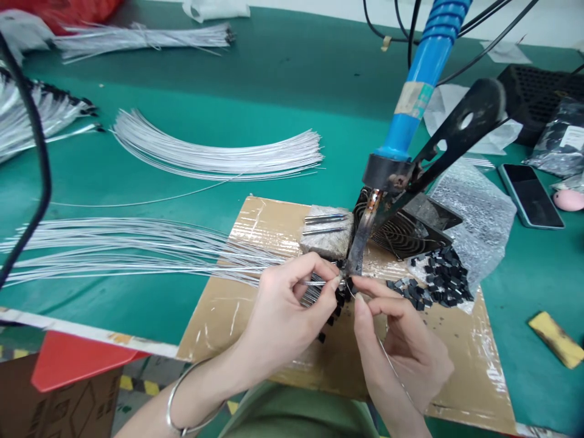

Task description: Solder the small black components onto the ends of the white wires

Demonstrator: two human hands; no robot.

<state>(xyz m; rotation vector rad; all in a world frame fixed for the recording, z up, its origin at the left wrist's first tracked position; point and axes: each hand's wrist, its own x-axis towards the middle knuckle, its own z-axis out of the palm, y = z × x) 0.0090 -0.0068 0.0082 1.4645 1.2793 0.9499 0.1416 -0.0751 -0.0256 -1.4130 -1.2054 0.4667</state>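
Observation:
My left hand (287, 310) is closed in a pinch on the end of a thin grey wire from the loose wire bundle (137, 243) that stretches to the left. Just past its fingertips is the tip of a blue-handled soldering iron (413, 91), held pointing down by a black bracket (456, 131). My right hand (404, 350) pinches a thin strand of solder wire (396, 372), which runs back across the palm. Both sets of fingertips almost meet under the iron's tip. Small black pieces lie under my left fingers; the exact joint there is hidden.
A cardboard sheet (219, 322) lies under the hands. On it are a block with metal rods (326, 234), a black fan (396, 228) and a pile of black connectors (444, 277). Another wire bundle (219, 152), a phone (531, 194) and a yellow sponge (556, 339) lie around.

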